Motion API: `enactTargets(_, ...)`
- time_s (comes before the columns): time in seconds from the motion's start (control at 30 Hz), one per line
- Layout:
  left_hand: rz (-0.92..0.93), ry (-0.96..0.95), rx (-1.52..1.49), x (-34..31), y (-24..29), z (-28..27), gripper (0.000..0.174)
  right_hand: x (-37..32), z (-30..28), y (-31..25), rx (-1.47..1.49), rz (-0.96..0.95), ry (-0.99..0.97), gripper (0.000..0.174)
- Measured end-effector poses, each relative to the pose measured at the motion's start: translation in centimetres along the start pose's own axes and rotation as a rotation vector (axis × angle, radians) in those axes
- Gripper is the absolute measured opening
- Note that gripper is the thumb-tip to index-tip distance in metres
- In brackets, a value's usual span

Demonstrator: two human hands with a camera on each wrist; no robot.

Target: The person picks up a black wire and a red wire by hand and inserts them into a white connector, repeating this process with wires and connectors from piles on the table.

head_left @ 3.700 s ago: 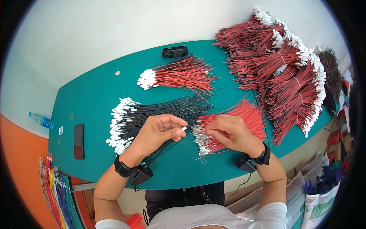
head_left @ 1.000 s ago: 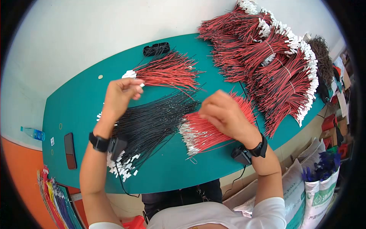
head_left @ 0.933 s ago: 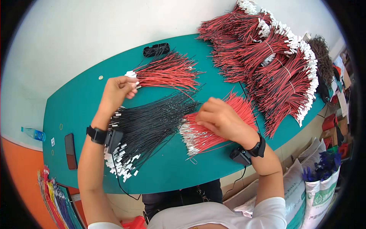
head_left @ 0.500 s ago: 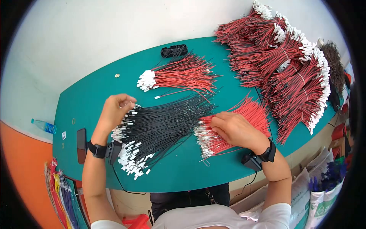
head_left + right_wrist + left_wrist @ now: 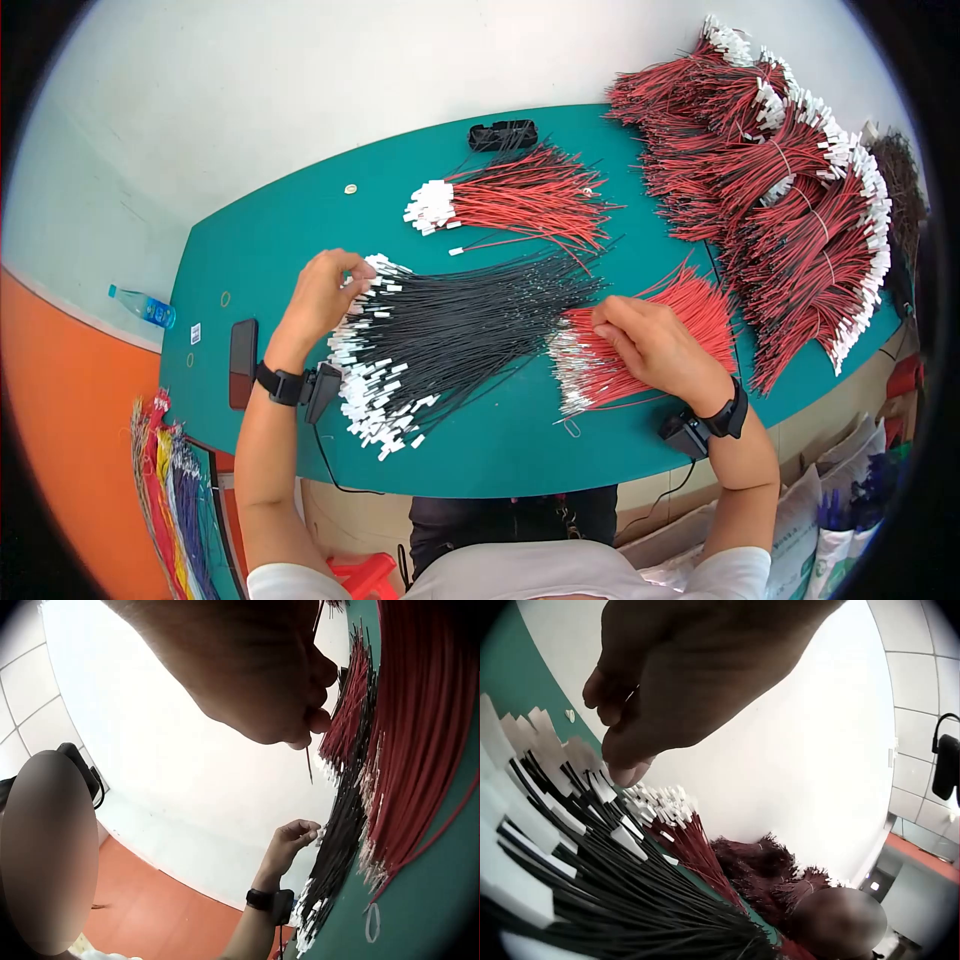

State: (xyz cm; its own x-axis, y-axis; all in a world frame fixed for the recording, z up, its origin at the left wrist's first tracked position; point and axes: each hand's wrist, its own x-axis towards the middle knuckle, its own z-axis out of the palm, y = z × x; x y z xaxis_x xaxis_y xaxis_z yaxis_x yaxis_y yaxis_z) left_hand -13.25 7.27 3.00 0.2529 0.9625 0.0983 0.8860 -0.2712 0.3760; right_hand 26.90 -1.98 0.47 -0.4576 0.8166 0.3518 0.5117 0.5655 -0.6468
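Observation:
My left hand (image 5: 325, 292) is at the white-connector end of the black wires (image 5: 460, 310), thumb and fingertips together on a white connector there. In the left wrist view the left hand (image 5: 697, 682) hangs over the white connectors (image 5: 562, 814), its thumb tip against them. Over the loose red wires (image 5: 690, 305), near their bare metal ends (image 5: 572, 370), my right hand (image 5: 655, 345) pinches a red wire. The right wrist view shows this thin wire (image 5: 309, 766) sticking out below the fingertips of the right hand (image 5: 247, 667).
Behind lie a red-and-black wire bundle (image 5: 530, 200) and a black case (image 5: 503, 135). Large tied bundles (image 5: 780, 215) fill the right side of the green table (image 5: 480, 450). A phone (image 5: 243, 364), bottle (image 5: 142, 305) and paper clip (image 5: 572, 428) are also there.
The left hand has let go of a white-ended wire beside the red-and-black bundle and come back to the black wires' connectors. The right hand has come down to the red wires' metal ends.

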Motion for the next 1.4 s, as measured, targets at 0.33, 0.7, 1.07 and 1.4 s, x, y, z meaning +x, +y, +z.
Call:
enactTargets(0.33, 0.194, -0.039, 0.097, 2.5, 1.4, 2.5, 0.014, -0.1, 0.4, 0.1, -0.031, -0.046, 0.007, 0.009)
enactTargets(0.7, 0.336, 0.171, -0.107, -0.6, 6.6, -0.2, 0.01, -0.2, 0.0, 0.0, -0.024, -0.1, 0.037, 0.011)
enactTargets(1.07, 0.339, -0.164, -0.572, -3.4, 15.8, 6.0, 0.015, -0.2, 1.1, -0.4, 0.027, -0.296, 0.02, 0.013)
enactTargets(1.4, 0.042, -0.222, -0.748, -2.9, 12.8, 5.3, 0.025, -0.1, 0.0, -0.5, 0.006, -0.214, 0.05, 0.011)
